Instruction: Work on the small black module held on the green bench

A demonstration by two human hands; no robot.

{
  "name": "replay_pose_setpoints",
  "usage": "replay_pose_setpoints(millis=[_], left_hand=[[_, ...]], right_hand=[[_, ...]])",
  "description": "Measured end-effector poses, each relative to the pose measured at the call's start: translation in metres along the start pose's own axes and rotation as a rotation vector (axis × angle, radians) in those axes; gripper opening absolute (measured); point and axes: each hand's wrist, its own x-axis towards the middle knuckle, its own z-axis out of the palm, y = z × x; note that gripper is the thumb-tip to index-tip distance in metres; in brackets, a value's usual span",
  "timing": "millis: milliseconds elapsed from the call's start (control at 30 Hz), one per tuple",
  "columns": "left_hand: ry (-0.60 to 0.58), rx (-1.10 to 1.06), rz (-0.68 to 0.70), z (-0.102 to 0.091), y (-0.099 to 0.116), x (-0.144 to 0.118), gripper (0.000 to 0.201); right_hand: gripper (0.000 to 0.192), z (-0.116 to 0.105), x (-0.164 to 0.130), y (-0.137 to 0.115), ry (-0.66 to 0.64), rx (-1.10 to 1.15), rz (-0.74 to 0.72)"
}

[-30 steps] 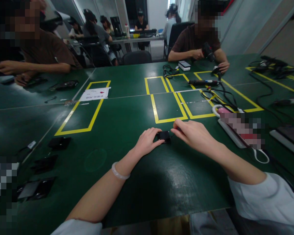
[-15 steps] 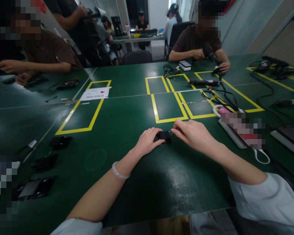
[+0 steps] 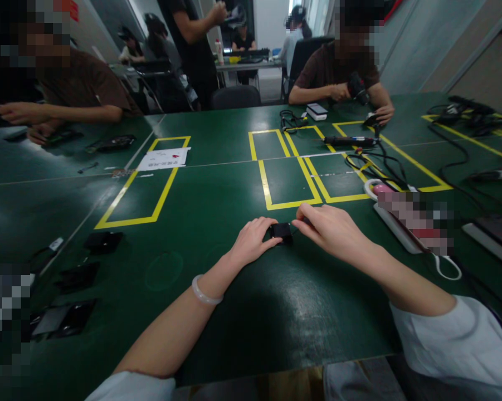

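On the green table lies a small black box-shaped part [image 3: 281, 233]. My left hand [image 3: 253, 240] grips it from the left, thumb along the near side and fingers along the far side. Just to its right, my right hand [image 3: 328, 225] is closed in a pinch. A thin dark tip runs from those fingers to the part's right side; the rest of what they hold is hidden. At the left lie more black parts: a small block [image 3: 103, 241], a bracket-like piece [image 3: 77, 275] and a flat piece with a grey face [image 3: 62, 319].
Yellow tape outlines [image 3: 292, 206] mark the table [image 3: 217, 195]. A phone-like item with a strap [image 3: 413, 223] and cables [image 3: 384, 167] lie right. A white paper sheet [image 3: 165, 159] lies left of centre. Across the table a person holds a power drill [image 3: 358, 89]; another sits at left.
Both my hands and the black part look the same. In the background, the standing person has moved to the right.
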Motion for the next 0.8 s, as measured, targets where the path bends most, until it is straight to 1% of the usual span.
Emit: replay_pose_setpoints(millis=[233,433,600,800], left_hand=[[0.0,0.008,-0.001,0.002,0.0004,0.0014,0.038],[0.0,-0.001,-0.004,0.0013,0.0025,0.0012,0.037],[-0.002,0.0,-0.006,0.0023,0.0018,0.0009,0.037],[-0.013,0.002,-0.008,0.0004,0.0037,0.0007,0.037]], right_hand=[[0.017,0.0022,-0.0001,0.0016,0.002,-0.016,0.005],[0.021,0.0021,-0.0009,0.0024,0.001,-0.031,0.015],[0.017,0.0018,-0.0008,0.0032,-0.008,-0.009,0.019],[0.019,0.0021,-0.001,0.0051,-0.004,0.001,0.006]])
